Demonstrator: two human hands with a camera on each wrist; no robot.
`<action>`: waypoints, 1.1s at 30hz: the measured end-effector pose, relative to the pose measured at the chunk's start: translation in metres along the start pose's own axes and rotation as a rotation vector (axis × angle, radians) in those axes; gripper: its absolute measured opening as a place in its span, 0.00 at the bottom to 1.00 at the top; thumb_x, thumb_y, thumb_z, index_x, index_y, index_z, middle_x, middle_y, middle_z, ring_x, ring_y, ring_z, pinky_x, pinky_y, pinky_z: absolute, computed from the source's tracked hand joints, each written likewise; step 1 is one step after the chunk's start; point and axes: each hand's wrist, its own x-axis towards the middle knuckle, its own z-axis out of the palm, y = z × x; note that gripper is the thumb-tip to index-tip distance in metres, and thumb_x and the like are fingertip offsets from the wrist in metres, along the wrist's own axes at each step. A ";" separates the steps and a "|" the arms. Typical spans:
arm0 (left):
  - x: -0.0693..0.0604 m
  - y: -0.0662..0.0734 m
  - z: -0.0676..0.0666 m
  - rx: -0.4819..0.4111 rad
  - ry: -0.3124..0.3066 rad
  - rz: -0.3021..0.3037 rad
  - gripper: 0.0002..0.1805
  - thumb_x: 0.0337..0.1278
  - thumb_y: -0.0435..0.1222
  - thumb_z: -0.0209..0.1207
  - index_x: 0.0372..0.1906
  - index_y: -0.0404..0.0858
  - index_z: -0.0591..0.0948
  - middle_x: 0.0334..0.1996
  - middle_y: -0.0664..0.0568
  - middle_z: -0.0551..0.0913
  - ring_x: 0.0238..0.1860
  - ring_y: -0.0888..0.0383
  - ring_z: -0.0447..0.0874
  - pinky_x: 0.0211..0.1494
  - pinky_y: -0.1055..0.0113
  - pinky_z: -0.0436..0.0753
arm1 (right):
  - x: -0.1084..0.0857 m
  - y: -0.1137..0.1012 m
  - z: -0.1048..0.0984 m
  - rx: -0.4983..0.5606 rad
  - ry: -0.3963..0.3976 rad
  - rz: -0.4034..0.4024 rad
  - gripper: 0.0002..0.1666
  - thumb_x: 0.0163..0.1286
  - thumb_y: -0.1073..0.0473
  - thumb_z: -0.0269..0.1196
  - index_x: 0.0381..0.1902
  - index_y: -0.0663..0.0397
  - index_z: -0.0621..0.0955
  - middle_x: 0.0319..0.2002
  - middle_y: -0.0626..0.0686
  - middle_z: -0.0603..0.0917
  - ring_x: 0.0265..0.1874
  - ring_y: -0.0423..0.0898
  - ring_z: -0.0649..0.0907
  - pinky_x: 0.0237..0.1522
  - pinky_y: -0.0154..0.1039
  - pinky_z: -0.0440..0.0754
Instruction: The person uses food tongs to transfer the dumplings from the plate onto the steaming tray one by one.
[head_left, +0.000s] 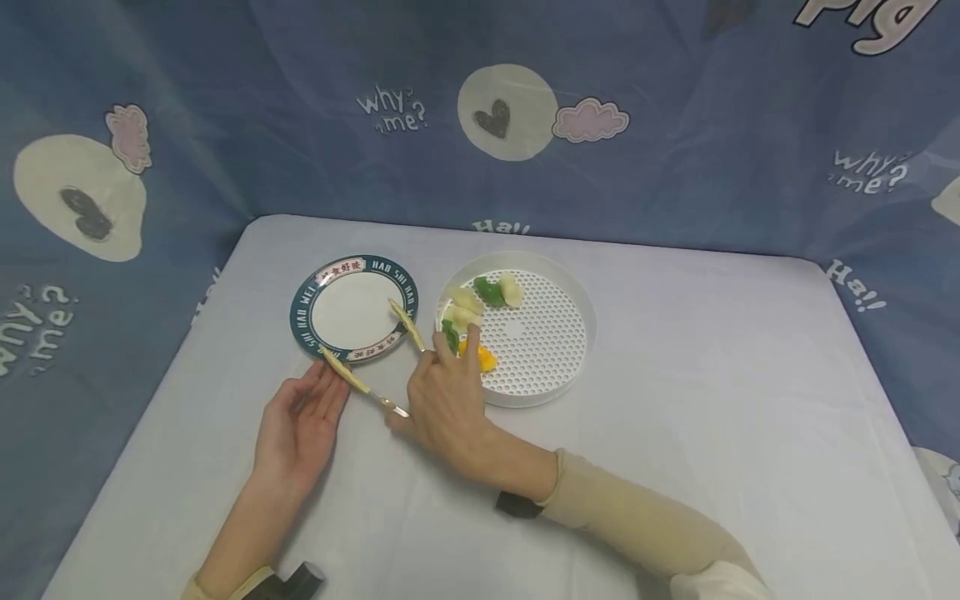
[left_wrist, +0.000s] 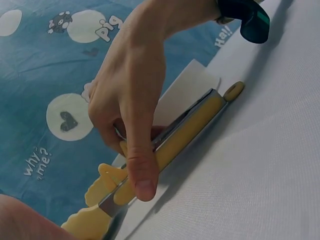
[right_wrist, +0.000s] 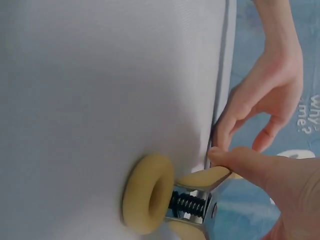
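Note:
My right hand (head_left: 453,400) grips yellow-tipped metal tongs (head_left: 352,375), their arms spread apart. One tip lies over the right rim of a white plate (head_left: 348,312) with a green lettered border, the other over its lower rim. In the left wrist view the tongs' yellow handle (left_wrist: 192,130) runs below the right hand (left_wrist: 130,95). The right wrist view shows their yellow end ring (right_wrist: 145,195) and dark spring. My left hand (head_left: 300,425) is at the plate's near edge, fingers extended against the rim; it holds nothing visible.
Right of the plate stands a round white perforated tray (head_left: 540,333). Pale pieces (head_left: 465,308), green pieces (head_left: 489,292) and a yellow-orange piece (head_left: 486,360) lie on its left part, partly behind my right hand. A white cloth (head_left: 712,375) covers the table; a printed blue curtain (head_left: 300,125) hangs behind.

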 end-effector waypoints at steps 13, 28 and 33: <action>0.001 -0.002 -0.002 0.050 -0.017 0.008 0.34 0.88 0.41 0.32 0.89 0.50 0.40 0.90 0.56 0.42 0.90 0.63 0.46 0.91 0.76 0.59 | -0.004 -0.005 0.005 -0.002 0.060 0.034 0.66 0.60 0.07 0.52 0.54 0.66 0.88 0.42 0.52 0.93 0.60 0.48 0.81 0.78 0.65 0.73; -0.006 -0.002 -0.001 0.023 0.184 0.187 0.32 0.88 0.43 0.39 0.88 0.58 0.50 0.87 0.67 0.52 0.87 0.67 0.52 0.93 0.75 0.55 | -0.011 0.000 -0.004 0.017 0.002 0.023 0.66 0.60 0.08 0.54 0.70 0.58 0.82 0.53 0.52 0.93 0.60 0.50 0.80 0.79 0.67 0.72; -0.021 0.005 0.002 0.336 0.192 0.310 0.29 0.85 0.39 0.43 0.85 0.51 0.64 0.87 0.62 0.55 0.87 0.61 0.55 0.93 0.65 0.61 | -0.042 0.025 -0.021 0.207 0.043 -0.083 0.40 0.73 0.24 0.62 0.71 0.41 0.79 0.63 0.49 0.86 0.66 0.53 0.81 0.76 0.68 0.74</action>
